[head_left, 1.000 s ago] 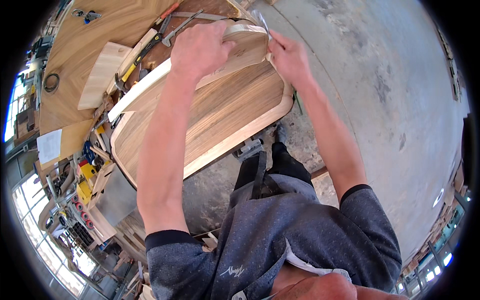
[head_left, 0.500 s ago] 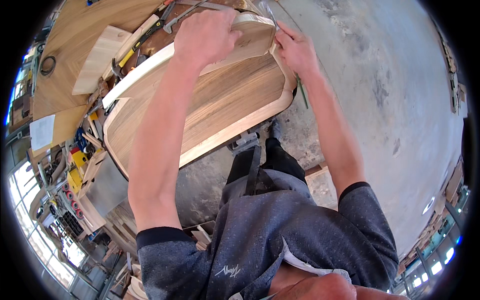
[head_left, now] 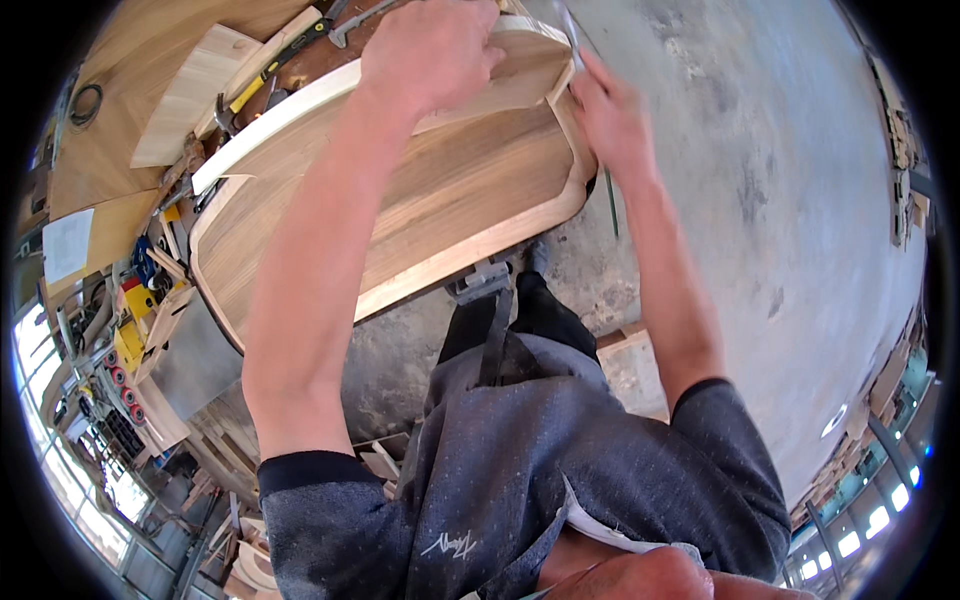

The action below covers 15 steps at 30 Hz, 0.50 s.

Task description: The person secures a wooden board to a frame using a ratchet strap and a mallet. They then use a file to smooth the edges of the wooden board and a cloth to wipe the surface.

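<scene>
A pale wooden panel with a curved edge point(head_left: 290, 118) stands tilted over a shallow wooden tray-like piece point(head_left: 450, 205) with clipped corners and a raised rim. My left hand point(head_left: 430, 58) is closed over the panel's upper edge, its fingertips partly hidden. At the panel's right end, my right hand point(head_left: 612, 118) is closed round a narrow, shiny metal tool point(head_left: 568, 28), blurred by motion, lying against the end edge. A thin green rod point(head_left: 611, 203) shows below that hand; whether it belongs to the tool I cannot tell.
Beyond the panel lie a hammer with a yellow and black handle point(head_left: 250, 90), a metal caliper-like tool point(head_left: 345, 30) and pale boards point(head_left: 187, 95). A sheet of paper point(head_left: 67, 245) and yellow tools point(head_left: 130, 340) are at left. Grey concrete floor point(head_left: 760, 230) spreads to the right.
My right hand and the metal tool have shifted slightly down and right along the panel's end. The left hand keeps its hold. The whole view has turned a little.
</scene>
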Each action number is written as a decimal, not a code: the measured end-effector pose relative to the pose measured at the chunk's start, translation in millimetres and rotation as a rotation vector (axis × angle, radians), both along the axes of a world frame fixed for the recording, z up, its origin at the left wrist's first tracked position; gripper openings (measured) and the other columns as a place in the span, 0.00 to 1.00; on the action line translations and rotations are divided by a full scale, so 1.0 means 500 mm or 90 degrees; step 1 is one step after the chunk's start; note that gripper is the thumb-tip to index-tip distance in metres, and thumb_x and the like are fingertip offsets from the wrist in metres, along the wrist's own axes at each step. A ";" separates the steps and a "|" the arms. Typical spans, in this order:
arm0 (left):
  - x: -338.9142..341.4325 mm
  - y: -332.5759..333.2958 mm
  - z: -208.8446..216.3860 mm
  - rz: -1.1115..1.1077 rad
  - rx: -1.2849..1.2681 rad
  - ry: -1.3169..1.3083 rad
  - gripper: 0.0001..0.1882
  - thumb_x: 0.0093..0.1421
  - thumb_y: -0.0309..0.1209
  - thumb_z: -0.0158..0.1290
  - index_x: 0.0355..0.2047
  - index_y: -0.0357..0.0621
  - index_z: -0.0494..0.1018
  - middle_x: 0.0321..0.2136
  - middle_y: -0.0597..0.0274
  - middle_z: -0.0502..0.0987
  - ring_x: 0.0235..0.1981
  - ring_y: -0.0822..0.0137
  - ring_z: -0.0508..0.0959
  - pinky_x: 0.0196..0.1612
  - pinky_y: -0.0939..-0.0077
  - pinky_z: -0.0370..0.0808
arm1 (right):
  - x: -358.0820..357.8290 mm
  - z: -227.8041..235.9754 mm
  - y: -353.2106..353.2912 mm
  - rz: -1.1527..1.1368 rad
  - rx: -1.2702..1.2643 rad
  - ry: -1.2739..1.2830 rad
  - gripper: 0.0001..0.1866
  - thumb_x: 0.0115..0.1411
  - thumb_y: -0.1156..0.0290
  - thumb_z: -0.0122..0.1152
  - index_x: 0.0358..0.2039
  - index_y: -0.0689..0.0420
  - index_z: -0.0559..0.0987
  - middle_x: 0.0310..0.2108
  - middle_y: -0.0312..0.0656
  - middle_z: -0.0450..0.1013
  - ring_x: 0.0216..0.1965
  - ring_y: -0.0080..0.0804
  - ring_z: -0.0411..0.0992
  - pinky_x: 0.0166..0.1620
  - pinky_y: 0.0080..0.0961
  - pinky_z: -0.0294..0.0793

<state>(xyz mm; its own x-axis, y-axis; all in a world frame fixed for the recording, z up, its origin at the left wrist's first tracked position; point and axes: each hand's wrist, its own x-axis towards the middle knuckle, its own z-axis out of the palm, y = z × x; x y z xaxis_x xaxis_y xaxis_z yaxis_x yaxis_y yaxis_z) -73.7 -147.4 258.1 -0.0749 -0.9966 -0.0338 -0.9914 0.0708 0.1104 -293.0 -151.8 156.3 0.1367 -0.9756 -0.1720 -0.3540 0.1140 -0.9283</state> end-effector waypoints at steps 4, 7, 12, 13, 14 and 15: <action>0.012 -0.003 -0.005 -0.006 -0.007 0.017 0.17 0.62 0.44 0.60 0.42 0.44 0.78 0.34 0.52 0.84 0.41 0.48 0.83 0.45 0.50 0.79 | -0.001 -0.003 -0.005 0.014 -0.046 0.003 0.22 0.69 0.65 0.55 0.60 0.59 0.79 0.25 0.38 0.77 0.28 0.22 0.71 0.36 0.29 0.73; 0.012 -0.003 -0.019 -0.008 -0.009 0.051 0.17 0.62 0.44 0.61 0.42 0.44 0.78 0.33 0.53 0.84 0.41 0.47 0.83 0.44 0.50 0.79 | 0.013 0.024 -0.024 0.035 -0.083 0.080 0.22 0.69 0.64 0.55 0.60 0.58 0.78 0.25 0.43 0.78 0.28 0.22 0.71 0.36 0.30 0.73; 0.017 0.000 -0.016 0.001 0.026 0.046 0.17 0.61 0.43 0.62 0.39 0.42 0.77 0.33 0.53 0.83 0.40 0.48 0.83 0.44 0.50 0.78 | 0.019 0.037 -0.022 0.051 -0.134 0.112 0.22 0.70 0.64 0.54 0.61 0.59 0.78 0.25 0.54 0.75 0.28 0.25 0.72 0.36 0.31 0.73; 0.019 -0.006 -0.018 -0.005 0.008 0.049 0.17 0.61 0.43 0.62 0.39 0.42 0.77 0.33 0.53 0.83 0.40 0.47 0.83 0.44 0.50 0.78 | 0.003 0.021 0.001 0.049 -0.155 0.083 0.22 0.70 0.64 0.54 0.61 0.59 0.78 0.25 0.56 0.74 0.28 0.26 0.73 0.37 0.31 0.73; 0.023 -0.014 -0.020 -0.011 -0.010 0.052 0.17 0.61 0.43 0.62 0.38 0.41 0.76 0.33 0.52 0.83 0.41 0.47 0.83 0.44 0.50 0.78 | -0.005 0.012 0.011 0.048 -0.176 0.053 0.22 0.70 0.64 0.54 0.61 0.59 0.78 0.25 0.58 0.73 0.28 0.27 0.73 0.37 0.31 0.74; 0.019 -0.009 -0.025 -0.018 -0.019 0.058 0.17 0.61 0.43 0.62 0.38 0.41 0.76 0.33 0.52 0.83 0.41 0.47 0.83 0.44 0.50 0.78 | 0.003 0.031 0.001 0.054 -0.128 0.084 0.22 0.71 0.64 0.54 0.61 0.59 0.78 0.26 0.58 0.74 0.28 0.27 0.73 0.37 0.31 0.74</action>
<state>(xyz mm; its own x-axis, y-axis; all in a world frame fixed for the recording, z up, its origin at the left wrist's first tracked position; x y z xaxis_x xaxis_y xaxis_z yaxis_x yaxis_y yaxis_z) -64.0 -152.2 245.7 -0.1050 -0.9945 0.0039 -0.9747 0.1037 0.1979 -291.5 -151.3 171.8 0.2091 -0.9779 0.0029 -0.4735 -0.1039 -0.8746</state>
